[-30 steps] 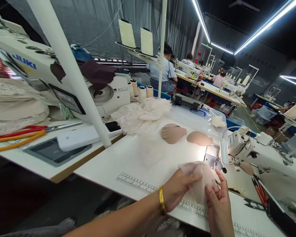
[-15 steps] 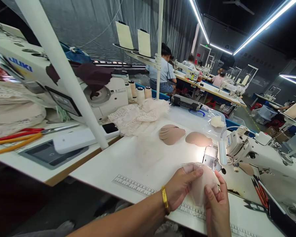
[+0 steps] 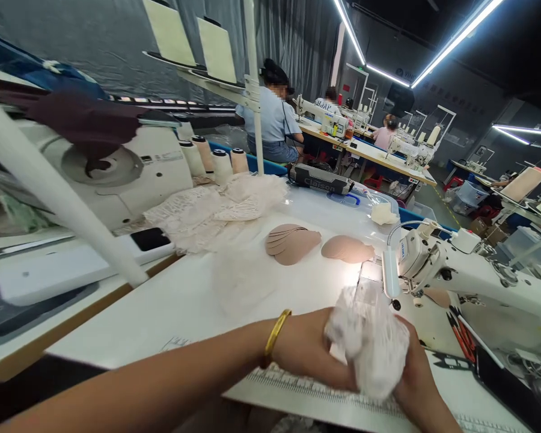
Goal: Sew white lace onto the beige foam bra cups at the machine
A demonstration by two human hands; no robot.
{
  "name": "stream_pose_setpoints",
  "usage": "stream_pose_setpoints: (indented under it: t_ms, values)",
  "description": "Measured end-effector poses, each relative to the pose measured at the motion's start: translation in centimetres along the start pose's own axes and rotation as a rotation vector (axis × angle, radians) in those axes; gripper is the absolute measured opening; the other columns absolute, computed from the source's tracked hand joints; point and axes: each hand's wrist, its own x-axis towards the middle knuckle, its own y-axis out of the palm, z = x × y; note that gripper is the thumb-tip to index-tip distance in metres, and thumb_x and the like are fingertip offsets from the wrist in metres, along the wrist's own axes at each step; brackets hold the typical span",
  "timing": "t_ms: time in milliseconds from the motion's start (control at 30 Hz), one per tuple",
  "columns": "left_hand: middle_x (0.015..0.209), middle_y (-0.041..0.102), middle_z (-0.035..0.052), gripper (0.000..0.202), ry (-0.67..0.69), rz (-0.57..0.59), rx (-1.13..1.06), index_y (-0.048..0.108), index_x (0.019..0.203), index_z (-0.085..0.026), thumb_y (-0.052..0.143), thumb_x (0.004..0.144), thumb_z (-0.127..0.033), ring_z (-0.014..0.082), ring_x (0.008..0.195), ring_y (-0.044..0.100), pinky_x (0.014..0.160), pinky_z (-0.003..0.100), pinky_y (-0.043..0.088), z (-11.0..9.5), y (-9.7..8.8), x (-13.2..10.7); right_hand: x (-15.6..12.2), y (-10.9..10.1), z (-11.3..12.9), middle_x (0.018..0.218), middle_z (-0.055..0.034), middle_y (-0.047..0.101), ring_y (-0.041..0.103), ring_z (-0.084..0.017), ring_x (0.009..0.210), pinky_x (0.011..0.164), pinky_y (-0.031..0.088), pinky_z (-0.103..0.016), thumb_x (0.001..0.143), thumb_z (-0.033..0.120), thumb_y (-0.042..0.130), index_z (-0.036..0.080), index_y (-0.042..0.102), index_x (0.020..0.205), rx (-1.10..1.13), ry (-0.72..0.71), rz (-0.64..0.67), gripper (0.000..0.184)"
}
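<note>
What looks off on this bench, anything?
Nothing spilled or broken. Two oddities: a dark maroon cloth lies draped over the left sewing machine, and the white mesh piece is bunched up between the left hand and right hand.

Bare table [image 3: 162, 316] ahead; sewing machine [image 3: 460, 278] crowds one side.

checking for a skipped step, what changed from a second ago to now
The left hand and right hand keep hold of the sheer piece, but it went from spread smooth between them to bunched up and blurred with motion. The camera also swung, so everything sits further left in view. The tan pads, lace pile and sewing machine lie as before.
</note>
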Motion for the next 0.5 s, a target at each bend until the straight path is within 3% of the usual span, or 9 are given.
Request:
stream_pose_setpoints:
  t_ms: [33, 67, 167, 233, 300, 367, 500]
  values:
    - [0.091, 0.074, 0.0043, 0.009, 0.083, 0.096, 0.258, 0.077, 0.086, -0.023, 0.076, 0.077, -0.025, 0.0264, 0.092, 0.066, 0.098, 0.044, 0.044, 0.1, -0.6, 0.4, 1.0, -0.9, -0.7, 0.103, -0.0053, 0.074, 0.068, -0.023, 0.091, 0.078, 0.054, -0.034, 0.095, 0.027, 0.063, 0.03, 0.066, 0.125, -0.179, -0.147, 0.065, 0.03]
    - [0.09, 0.073, 0.0037, 0.008, 0.161, 0.164, 0.508, 0.075, 0.077, -0.023, 0.073, 0.075, -0.015, 0.0259, 0.092, 0.065, 0.101, 0.046, 0.04, 0.4, -1.2, 0.9, 2.0, -1.7, -1.4, 0.097, -0.0038, 0.074, 0.067, -0.022, 0.09, 0.08, 0.053, -0.035, 0.096, 0.022, 0.059, 0.03, 0.071, 0.109, -0.256, -0.205, 0.097, 0.02]
    - [0.087, 0.071, 0.0024, 0.023, 0.251, 0.271, 0.994, 0.064, 0.061, -0.018, 0.064, 0.061, 0.005, 0.0209, 0.083, 0.062, 0.1, 0.047, 0.034, 2.1, -2.8, 2.9, 4.5, -2.6, -3.2, 0.092, -0.0039, 0.075, 0.063, -0.02, 0.087, 0.079, 0.049, -0.033, 0.099, 0.012, 0.05, 0.026, 0.07, 0.087, -0.55, -0.354, 0.18, 0.028]
    - [0.083, 0.07, 0.0008, 0.024, 0.227, 0.308, 1.083, 0.06, 0.059, -0.016, 0.063, 0.056, 0.007, 0.0159, 0.071, 0.057, 0.096, 0.045, 0.035, 3.2, -3.5, 4.0, 5.1, -2.7, -3.7, 0.094, -0.0045, 0.075, 0.062, -0.019, 0.087, 0.073, 0.047, -0.03, 0.098, 0.005, 0.044, 0.025, 0.07, 0.088, -0.675, -0.4, 0.183, 0.034]
    - [0.082, 0.069, 0.0002, 0.023, 0.22, 0.311, 1.101, 0.06, 0.06, -0.017, 0.063, 0.057, 0.006, 0.0143, 0.067, 0.053, 0.093, 0.045, 0.035, 3.9, -3.9, 4.4, 5.0, -2.8, -3.7, 0.1, -0.0044, 0.075, 0.062, -0.019, 0.09, 0.071, 0.047, -0.028, 0.096, 0.002, 0.04, 0.025, 0.071, 0.097, -0.655, -0.385, 0.185, 0.038]
    - [0.085, 0.069, 0.001, 0.023, 0.229, 0.292, 1.118, 0.061, 0.063, -0.017, 0.064, 0.058, 0.005, 0.0156, 0.069, 0.054, 0.091, 0.043, 0.035, 4.1, -3.9, 4.5, 4.6, -3.1, -3.3, 0.105, -0.0044, 0.075, 0.062, -0.02, 0.093, 0.072, 0.048, -0.029, 0.095, 0.003, 0.04, 0.025, 0.071, 0.105, -0.59, -0.362, 0.219, 0.039]
    - [0.088, 0.07, 0.0021, 0.02, 0.226, 0.238, 1.14, 0.059, 0.062, -0.017, 0.064, 0.06, 0.002, 0.0182, 0.075, 0.056, 0.089, 0.041, 0.037, 4.3, -3.5, 4.4, 4.1, -3.5, -2.9, 0.099, -0.004, 0.075, 0.062, -0.02, 0.092, 0.075, 0.048, -0.03, 0.095, 0.006, 0.044, 0.024, 0.071, 0.102, -0.568, -0.306, 0.255, 0.033]
